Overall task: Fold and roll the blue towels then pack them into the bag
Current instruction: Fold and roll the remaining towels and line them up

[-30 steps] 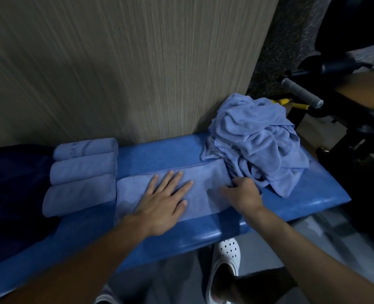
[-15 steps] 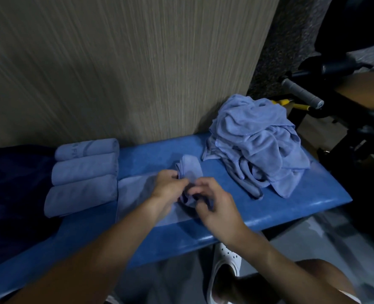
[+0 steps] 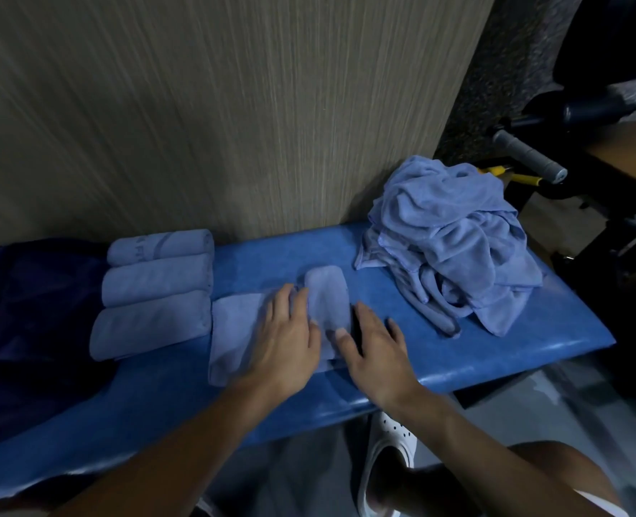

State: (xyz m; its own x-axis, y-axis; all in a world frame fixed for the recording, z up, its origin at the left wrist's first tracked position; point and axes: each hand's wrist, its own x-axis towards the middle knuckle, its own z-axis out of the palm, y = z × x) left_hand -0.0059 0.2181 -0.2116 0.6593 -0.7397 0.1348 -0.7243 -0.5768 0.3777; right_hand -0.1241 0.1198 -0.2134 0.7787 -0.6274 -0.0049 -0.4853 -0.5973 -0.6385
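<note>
A folded blue towel (image 3: 234,330) lies flat on the blue bench (image 3: 532,330), its right end rolled into a short roll (image 3: 325,296). My left hand (image 3: 288,341) lies on the towel just left of the roll, fingers straight against it. My right hand (image 3: 374,348) rests with straight fingers at the roll's right side, thumb on the roll. Three rolled blue towels (image 3: 156,289) lie side by side at the left. A heap of loose blue towels (image 3: 454,248) sits on the bench's right end. A dark blue bag (image 3: 29,322) lies at the far left.
A wood-grain wall (image 3: 215,106) stands right behind the bench. Dark gym equipment with a grey handle (image 3: 525,154) is at the right. Below the bench edge are my knee and a white clog (image 3: 387,457).
The towel lay flat under my left palm a second ago. Both hands then pinched its right end and rolled it leftward. Now both hands lie flat against the roll.
</note>
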